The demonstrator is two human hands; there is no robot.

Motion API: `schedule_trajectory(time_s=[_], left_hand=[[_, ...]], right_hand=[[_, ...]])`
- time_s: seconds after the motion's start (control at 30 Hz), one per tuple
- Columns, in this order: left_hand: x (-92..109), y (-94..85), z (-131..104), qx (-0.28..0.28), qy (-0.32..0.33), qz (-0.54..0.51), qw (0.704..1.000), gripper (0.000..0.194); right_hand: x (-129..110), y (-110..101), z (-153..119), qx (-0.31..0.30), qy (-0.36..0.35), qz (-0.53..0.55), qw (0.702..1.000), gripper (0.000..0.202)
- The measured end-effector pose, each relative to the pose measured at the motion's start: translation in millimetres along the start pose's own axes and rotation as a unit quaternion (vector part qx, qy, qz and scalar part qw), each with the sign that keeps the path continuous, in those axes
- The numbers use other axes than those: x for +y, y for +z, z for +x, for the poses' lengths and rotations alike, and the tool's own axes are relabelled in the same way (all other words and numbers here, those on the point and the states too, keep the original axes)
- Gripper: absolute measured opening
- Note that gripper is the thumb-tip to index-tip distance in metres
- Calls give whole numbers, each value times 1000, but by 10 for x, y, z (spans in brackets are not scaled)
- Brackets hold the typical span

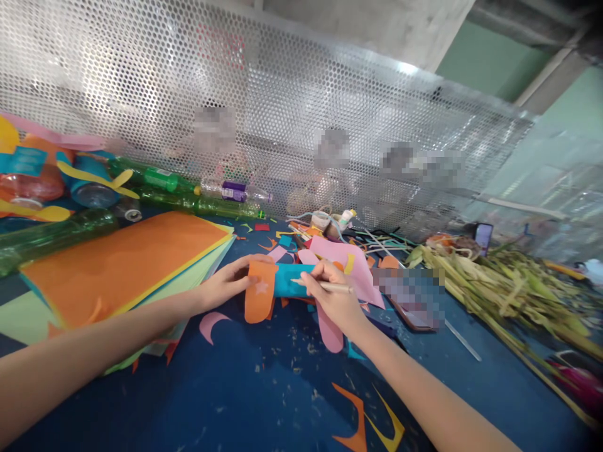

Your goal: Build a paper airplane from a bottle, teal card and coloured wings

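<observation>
At the middle of the head view lies a blue paper-covered tube [284, 280], with an orange paper piece [260, 289] bearing a pale star at its left end. My left hand [232, 279] grips that left end, its fingers partly hidden behind the orange paper. In my right hand [335, 295] is a pale wooden pencil [335, 287], its tip close to the blue surface; whether it touches, I cannot tell. A pink rounded paper strip [329, 329] hangs below the tube near my right hand.
Coloured paper sheets [132, 263] are stacked at left, beside green plastic bottles [56, 238]. Paper scraps [351, 414] litter the blue table [254, 395]. A phone [409, 301] and dried husks [509, 289] lie at right. Perforated sheeting [282, 113] stands behind, people beyond it.
</observation>
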State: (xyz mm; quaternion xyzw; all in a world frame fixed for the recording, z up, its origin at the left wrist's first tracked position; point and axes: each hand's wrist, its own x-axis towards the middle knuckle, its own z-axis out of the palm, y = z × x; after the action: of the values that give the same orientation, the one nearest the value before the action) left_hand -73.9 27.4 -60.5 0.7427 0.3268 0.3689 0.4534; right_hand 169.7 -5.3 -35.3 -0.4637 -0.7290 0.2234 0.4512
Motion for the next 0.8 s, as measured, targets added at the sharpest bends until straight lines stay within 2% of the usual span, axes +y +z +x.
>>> schedule_trajectory(time_s=[0.2,0.33,0.5,0.6,0.8], left_hand=[[-68,1,-2,9,-26,-24,999,43],[-100,-5,-1,-6,-16,-53,998,41],[-58,0,-5,-4,-35,-62,997,41],[-18,6,-6,-8,-33,-60,998,40],[4,5,-2,-8,-33,-56,998,43]], right_hand=[[1,4,3,-6,7,-12,1000,31],[21,-6,2,14,-4,-58,998,31],[81,-30,0,56,-10,-79,995,31],[96,-36,1,72,-3,-69,995,31],[88,-17,0,68,-3,-34,997,31]])
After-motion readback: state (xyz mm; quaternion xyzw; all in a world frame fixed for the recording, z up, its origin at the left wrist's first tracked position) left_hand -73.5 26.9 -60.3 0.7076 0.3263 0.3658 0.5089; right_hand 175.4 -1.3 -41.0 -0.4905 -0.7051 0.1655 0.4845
